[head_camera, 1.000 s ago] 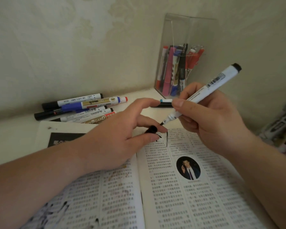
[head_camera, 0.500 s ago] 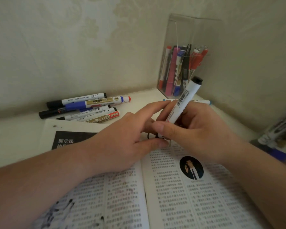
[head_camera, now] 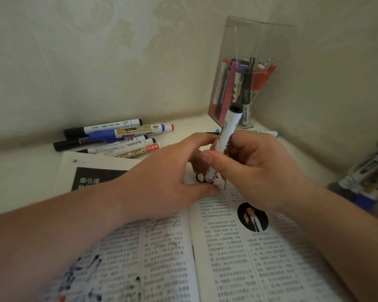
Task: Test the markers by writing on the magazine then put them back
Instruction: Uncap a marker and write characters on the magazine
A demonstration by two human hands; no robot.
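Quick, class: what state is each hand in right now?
Left hand: thumb pressed on the magazine; whether it holds anything cannot be told.
Right hand: grips the white marker, tip down at the page.

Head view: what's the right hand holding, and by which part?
Right hand grips the white marker on its lower barrel, near the writing end.

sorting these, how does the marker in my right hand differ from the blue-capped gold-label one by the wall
Pose: the white marker stands steeply, lower end at the magazine; the blue-capped marker lies flat on the table.
Hold: the right hand grips the white marker; no hand touches the blue-capped marker.
Look: white marker, black end; blue-capped marker, gold label, red end.
Both are thick-barrelled.
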